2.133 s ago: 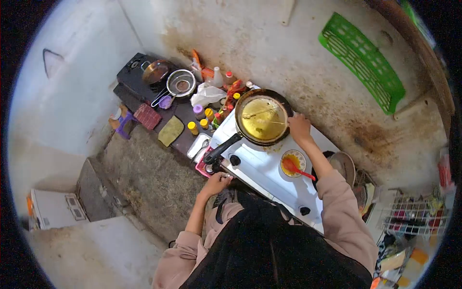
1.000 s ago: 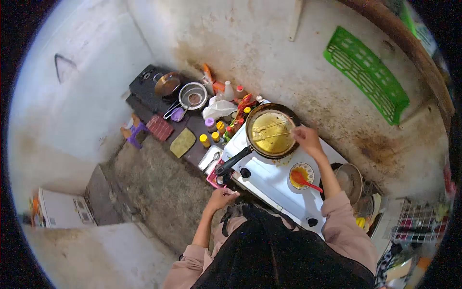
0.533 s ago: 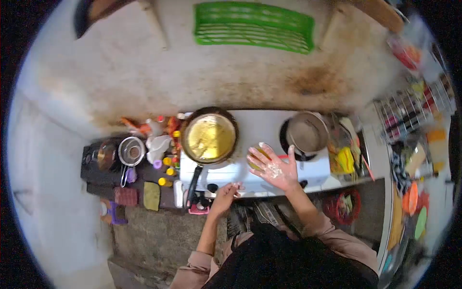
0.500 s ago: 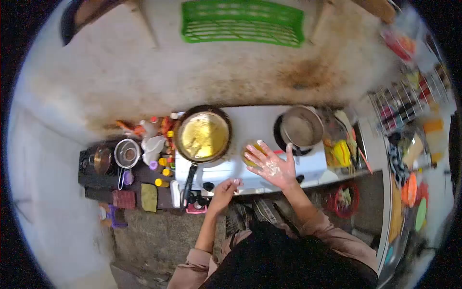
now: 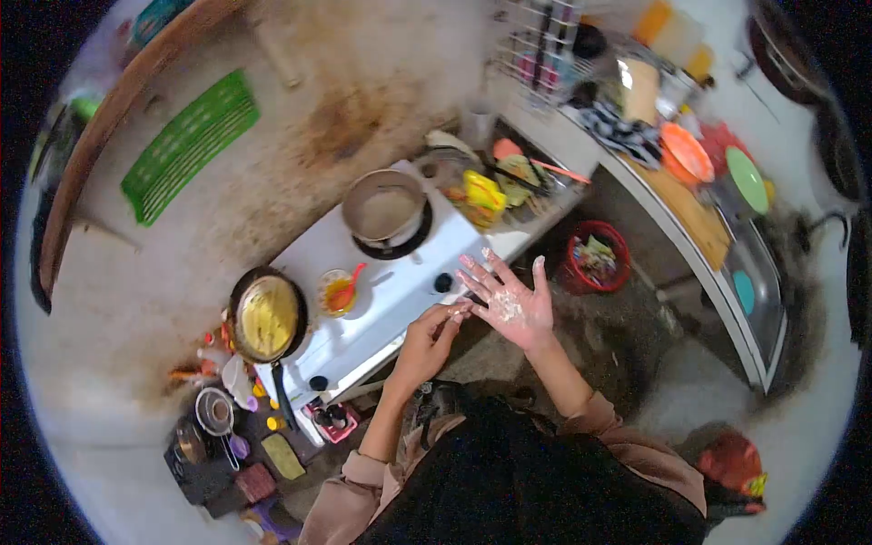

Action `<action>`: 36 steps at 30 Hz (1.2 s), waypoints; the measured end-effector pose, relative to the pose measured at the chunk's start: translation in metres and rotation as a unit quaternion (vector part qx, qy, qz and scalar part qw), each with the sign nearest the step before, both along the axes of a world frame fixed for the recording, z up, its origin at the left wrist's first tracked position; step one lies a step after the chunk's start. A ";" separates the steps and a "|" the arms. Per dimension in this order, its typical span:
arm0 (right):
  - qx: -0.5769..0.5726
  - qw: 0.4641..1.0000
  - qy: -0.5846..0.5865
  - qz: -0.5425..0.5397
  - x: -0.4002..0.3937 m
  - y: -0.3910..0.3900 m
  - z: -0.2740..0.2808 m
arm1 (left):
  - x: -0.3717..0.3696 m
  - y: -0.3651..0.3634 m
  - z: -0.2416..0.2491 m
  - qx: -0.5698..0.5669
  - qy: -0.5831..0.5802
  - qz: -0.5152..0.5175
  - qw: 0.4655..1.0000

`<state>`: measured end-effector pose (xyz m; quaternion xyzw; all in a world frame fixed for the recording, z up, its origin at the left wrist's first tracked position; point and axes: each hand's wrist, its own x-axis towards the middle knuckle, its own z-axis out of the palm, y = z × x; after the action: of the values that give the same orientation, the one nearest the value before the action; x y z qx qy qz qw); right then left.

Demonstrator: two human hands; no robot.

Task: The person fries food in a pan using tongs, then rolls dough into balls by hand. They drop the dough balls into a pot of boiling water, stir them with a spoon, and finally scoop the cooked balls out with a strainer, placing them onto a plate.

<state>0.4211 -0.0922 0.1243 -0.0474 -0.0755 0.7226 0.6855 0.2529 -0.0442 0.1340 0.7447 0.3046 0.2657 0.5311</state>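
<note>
My right hand (image 5: 510,304) is held palm up with its fingers spread, and whitish residue sticks to the palm and fingertips. It holds nothing. My left hand (image 5: 425,345) is closed, its fingertips pressed together beside the little finger of my right hand; whether they grip that finger or a bit of residue is hidden. Both hands hover over the front edge of the white stove (image 5: 400,291). On the stove are a frying pan (image 5: 243,309) holding yellow oil, a small bowl (image 5: 325,298) of orange-yellow liquid with a red spoon (image 5: 343,296), and a pot (image 5: 359,218).
Right of the stove stand a yellow packet (image 5: 484,193) and a red basket (image 5: 624,250) with scraps on the floor. A sink (image 5: 770,313) and an orange bowl (image 5: 686,156) lie farther right. Left are a strainer (image 5: 214,411) and a green sponge-like pad (image 5: 283,456).
The view has turned to the right, bringing the sink side into sight. My left hand has come up to the fingers of my right hand, which stays spread. The small bowl is uncovered.
</note>
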 end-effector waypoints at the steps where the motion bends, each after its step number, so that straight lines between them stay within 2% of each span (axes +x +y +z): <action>1: 0.005 1.000 -0.018 -0.025 0.015 -0.018 0.000 | 0.018 -0.012 0.001 0.039 -0.006 -0.027 0.999; 2: 0.009 0.998 -0.036 -0.049 0.030 -0.038 -0.001 | 0.036 -0.025 0.001 0.078 -0.012 -0.054 0.995; 4: -0.009 0.990 -0.096 -0.100 0.058 -0.076 0.002 | 0.071 -0.051 0.001 0.079 -0.016 -0.090 0.993; 7: -0.081 0.924 -0.322 -0.189 0.088 -0.129 0.003 | 0.111 -0.085 0.002 0.102 -0.001 -0.127 0.987; 11: -0.065 0.932 -0.279 -0.223 0.121 -0.188 -0.003 | 0.157 -0.122 0.002 0.110 0.023 -0.121 0.986; 14: -0.053 0.943 -0.217 -0.249 0.143 -0.220 -0.002 | 0.188 -0.147 0.010 0.079 -0.026 -0.172 0.982; 15: -0.055 0.939 -0.219 -0.259 0.150 -0.228 -0.003 | 0.197 -0.149 0.004 0.104 -0.046 -0.191 0.975; 18: -0.071 0.926 -0.238 -0.286 0.168 -0.246 -0.004 | 0.218 -0.157 -0.003 -0.001 0.004 -0.207 0.978; 19: -0.080 0.918 -0.252 -0.295 0.174 -0.250 -0.005 | 0.225 -0.159 0.001 0.028 0.014 -0.223 0.974; 23: -0.114 0.896 -0.277 -0.327 0.194 -0.260 -0.003 | 0.258 -0.162 -0.005 0.022 -0.027 -0.262 0.965; 28: -0.124 0.882 -0.279 -0.360 0.236 -0.252 -0.014 | 0.309 -0.132 -0.017 -0.023 -0.013 -0.353 0.935; 29: -0.124 0.879 -0.281 -0.365 0.247 -0.249 -0.016 | 0.320 -0.130 -0.020 -0.022 -0.068 -0.332 0.941; 32: -0.158 0.865 -0.288 -0.379 0.282 -0.227 -0.015 | 0.361 -0.096 -0.020 0.024 -0.060 -0.335 0.940; 33: -0.177 0.857 -0.298 -0.381 0.296 -0.218 -0.014 | 0.375 -0.088 -0.013 -0.020 -0.039 -0.302 0.952; 36: -0.223 0.831 -0.323 -0.395 0.338 -0.192 -0.014 | 0.413 -0.046 -0.011 0.011 -0.055 -0.268 0.962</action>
<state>0.7591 -0.2845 0.1107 -0.4554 -0.1041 0.3310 0.8198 0.6654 -0.0906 0.1228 0.7895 0.0614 0.1574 0.5901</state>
